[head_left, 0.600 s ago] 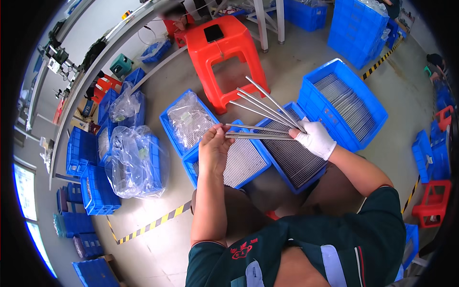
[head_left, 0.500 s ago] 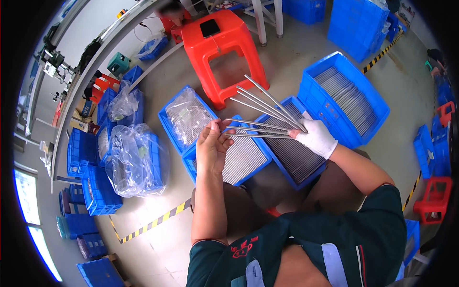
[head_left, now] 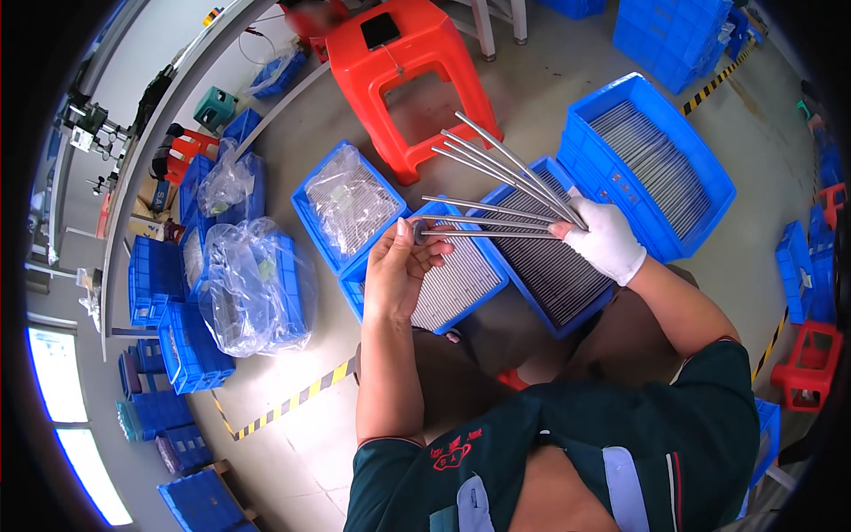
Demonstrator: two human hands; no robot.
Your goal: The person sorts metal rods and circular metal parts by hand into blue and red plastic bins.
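Note:
My right hand [head_left: 607,246], in a white glove, grips one end of several thin silvery metal rods [head_left: 503,170], which fan out toward the left. My bare left hand [head_left: 397,277] pinches a small dark ring-shaped piece [head_left: 419,232] between thumb and fingers. The tip of one lower rod meets this ring; whether it goes inside cannot be made out. Beneath the rods, a blue crate [head_left: 560,330] holds rows of dark rods. Left of it, another blue crate [head_left: 498,291] holds lighter rods, partly covered by my left hand.
A deeper blue crate [head_left: 651,226] of rods stands at the right. Farther left, a blue crate [head_left: 303,208] holds rods under clear plastic. Beyond is a red stool [head_left: 403,53] with a black phone [head_left: 380,30]. Bagged blue crates [head_left: 297,293] stand along the left.
The view has shifted slightly. My left hand's thumb and fingers now show a dark ring at a rod's tip. The fanned rods remain in my right hand, a little more spread.

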